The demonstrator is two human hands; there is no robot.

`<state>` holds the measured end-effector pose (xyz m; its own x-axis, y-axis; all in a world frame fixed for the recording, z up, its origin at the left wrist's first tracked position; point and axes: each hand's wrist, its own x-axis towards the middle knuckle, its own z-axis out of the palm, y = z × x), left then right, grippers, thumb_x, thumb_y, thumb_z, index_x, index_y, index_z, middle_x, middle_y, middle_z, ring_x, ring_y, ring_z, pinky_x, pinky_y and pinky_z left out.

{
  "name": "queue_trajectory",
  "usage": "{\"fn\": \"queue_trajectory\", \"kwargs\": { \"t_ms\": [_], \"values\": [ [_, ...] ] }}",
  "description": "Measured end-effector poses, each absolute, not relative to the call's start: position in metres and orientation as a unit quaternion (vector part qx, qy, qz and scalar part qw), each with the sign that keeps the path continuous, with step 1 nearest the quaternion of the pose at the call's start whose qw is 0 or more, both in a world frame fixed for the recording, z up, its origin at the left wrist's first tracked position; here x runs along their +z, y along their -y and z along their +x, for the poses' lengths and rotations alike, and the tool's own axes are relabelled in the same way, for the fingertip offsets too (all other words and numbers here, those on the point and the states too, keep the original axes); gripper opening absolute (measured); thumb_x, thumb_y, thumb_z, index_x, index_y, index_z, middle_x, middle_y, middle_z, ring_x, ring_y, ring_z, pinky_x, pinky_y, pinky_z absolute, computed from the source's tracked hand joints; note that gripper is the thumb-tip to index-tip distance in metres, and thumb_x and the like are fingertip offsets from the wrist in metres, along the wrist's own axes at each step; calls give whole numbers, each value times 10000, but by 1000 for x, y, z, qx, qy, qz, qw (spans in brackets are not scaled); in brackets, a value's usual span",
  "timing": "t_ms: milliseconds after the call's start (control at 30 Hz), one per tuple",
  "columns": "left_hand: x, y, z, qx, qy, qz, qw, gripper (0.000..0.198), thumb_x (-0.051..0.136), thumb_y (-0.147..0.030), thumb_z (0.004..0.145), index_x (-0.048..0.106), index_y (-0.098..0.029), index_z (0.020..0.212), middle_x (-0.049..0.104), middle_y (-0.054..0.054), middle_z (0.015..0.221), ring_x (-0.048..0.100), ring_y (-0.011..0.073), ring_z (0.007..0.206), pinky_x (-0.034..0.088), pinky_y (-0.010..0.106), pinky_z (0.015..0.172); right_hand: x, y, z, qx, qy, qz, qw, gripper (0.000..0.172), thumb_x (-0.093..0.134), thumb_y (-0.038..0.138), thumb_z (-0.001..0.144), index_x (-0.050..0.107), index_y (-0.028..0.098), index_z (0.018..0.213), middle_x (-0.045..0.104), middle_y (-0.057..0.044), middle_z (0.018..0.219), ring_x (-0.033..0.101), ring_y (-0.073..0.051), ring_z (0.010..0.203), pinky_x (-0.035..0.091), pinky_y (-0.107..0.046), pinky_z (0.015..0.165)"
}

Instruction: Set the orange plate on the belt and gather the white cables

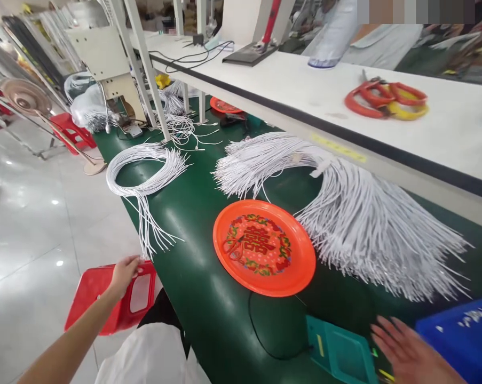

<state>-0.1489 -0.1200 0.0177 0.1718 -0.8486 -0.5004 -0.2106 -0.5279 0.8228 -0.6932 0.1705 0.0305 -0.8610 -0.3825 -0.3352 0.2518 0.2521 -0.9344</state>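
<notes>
My left hand (125,274) hangs beside the green table's edge, in front of a red plastic stool. Its fingers are drawn together; what they hold, if anything, cannot be made out. Just beyond the fingertips dangle the loose ends of a coiled bundle of white cables (144,188). At lower right, my right hand (404,346) is open, fingers extended, between a teal device (342,349) with a black cord and a blue bin (463,336). An orange round tray (299,264) with a red floral pattern lies mid-table, and small scissors (235,248) rest in it.
A large fan of white cables (369,224) spreads over the green table (184,272) beneath a white shelf (289,85). Red- and yellow-handled pliers (385,100) lie on that shelf. The red stool (86,301) stands at left; a cream machine (102,50) stands behind.
</notes>
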Motion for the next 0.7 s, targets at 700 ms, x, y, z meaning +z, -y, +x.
{"fn": "queue_trajectory", "kwargs": {
  "t_ms": [700],
  "values": [
    [1,427,-28,-453,467,695,305,436,561,-407,735,591,-147,1084,652,77,977,623,168,731,484,270,611,3,363,-227,-240,-790,-454,336,963,663,542,644,299,3,1355,435,-241,1336,380,-358,1250,313,-460,1050]
  ]
}}
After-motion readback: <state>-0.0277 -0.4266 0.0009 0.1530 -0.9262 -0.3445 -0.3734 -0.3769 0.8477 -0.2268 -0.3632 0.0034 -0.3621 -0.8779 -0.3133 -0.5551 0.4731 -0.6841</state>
